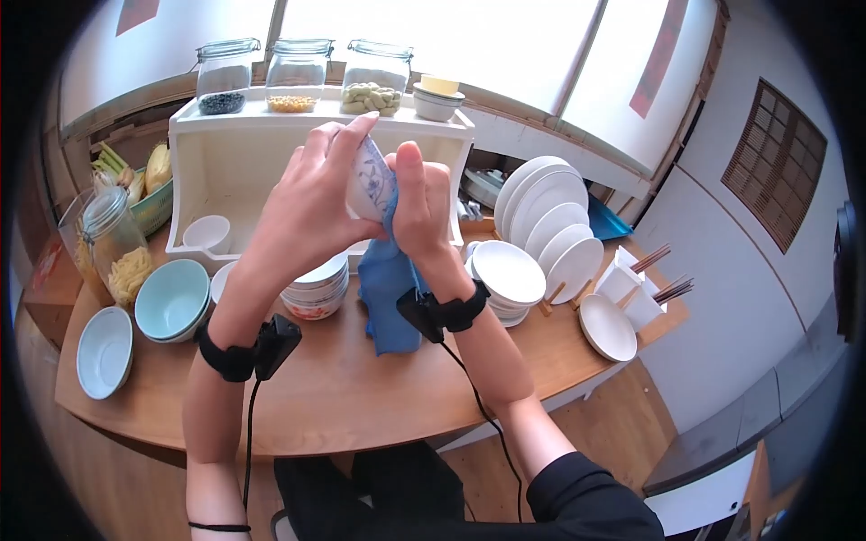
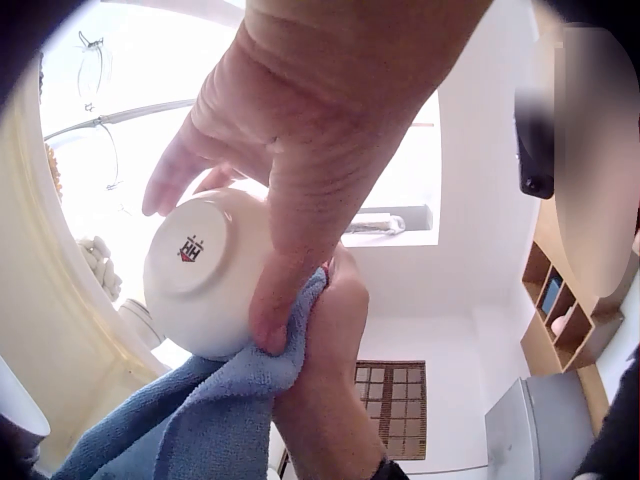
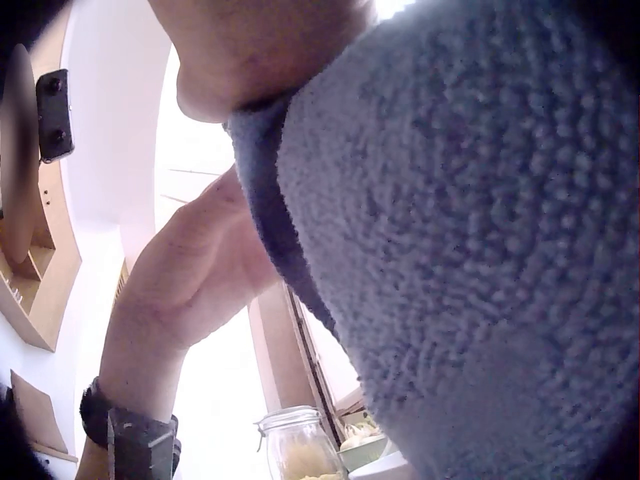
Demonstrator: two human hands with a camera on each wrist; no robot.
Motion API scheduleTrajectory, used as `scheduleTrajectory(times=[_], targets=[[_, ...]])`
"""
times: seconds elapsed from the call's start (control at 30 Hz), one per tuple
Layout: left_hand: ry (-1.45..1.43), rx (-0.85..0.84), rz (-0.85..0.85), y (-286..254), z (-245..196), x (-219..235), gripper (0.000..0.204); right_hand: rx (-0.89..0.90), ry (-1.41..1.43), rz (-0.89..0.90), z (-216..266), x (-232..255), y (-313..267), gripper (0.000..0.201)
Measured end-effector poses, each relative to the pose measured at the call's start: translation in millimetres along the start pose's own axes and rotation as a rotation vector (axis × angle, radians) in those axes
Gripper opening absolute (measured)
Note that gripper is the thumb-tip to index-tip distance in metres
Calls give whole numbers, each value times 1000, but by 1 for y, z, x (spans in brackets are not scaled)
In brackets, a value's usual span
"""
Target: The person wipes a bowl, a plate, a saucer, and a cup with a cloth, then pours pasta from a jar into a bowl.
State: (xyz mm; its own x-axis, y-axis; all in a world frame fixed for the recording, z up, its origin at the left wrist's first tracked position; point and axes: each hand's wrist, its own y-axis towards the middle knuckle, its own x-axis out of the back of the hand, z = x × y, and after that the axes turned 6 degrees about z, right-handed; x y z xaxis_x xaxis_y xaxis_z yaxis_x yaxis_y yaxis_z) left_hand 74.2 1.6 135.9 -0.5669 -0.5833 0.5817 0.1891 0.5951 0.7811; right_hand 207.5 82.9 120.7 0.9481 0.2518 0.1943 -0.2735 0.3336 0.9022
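Note:
Raised above the table, a white bowl with a blue floral pattern [image 1: 372, 178] is tipped on its side between both hands. My left hand [image 1: 311, 185] grips it from the left, fingers spread over its far side and thumb near the rim. In the left wrist view the bowl's base [image 2: 190, 250] shows a small red and black mark. My right hand [image 1: 422, 203] holds a blue cloth [image 1: 388, 302] against the bowl, thumb up, and the cloth hangs down from it. The cloth's fabric [image 3: 470, 240] fills much of the right wrist view and hides the right fingers.
Behind the hands stands a white shelf [image 1: 244, 167] with glass jars [image 1: 298, 77] on top. Stacked bowls [image 1: 316, 293] and a pale blue bowl [image 1: 171, 298] stand on the wooden table [image 1: 325, 397]. At right are white plates [image 1: 559, 230] in a rack and chopstick holders [image 1: 631, 288].

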Motion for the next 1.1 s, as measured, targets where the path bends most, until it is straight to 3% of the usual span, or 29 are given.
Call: scheduleTrajectory(times=[0.5, 0.9, 1.1], targets=[[-66, 107, 129, -3, -5, 8, 111, 116, -113, 120, 17, 4, 2, 55], [-249, 56, 118, 5, 4, 7, 96, 171, -119, 150, 22, 11, 6, 56], [-709, 211, 217, 7, 21, 18, 92, 158, -66, 197, 17, 19, 5, 63]])
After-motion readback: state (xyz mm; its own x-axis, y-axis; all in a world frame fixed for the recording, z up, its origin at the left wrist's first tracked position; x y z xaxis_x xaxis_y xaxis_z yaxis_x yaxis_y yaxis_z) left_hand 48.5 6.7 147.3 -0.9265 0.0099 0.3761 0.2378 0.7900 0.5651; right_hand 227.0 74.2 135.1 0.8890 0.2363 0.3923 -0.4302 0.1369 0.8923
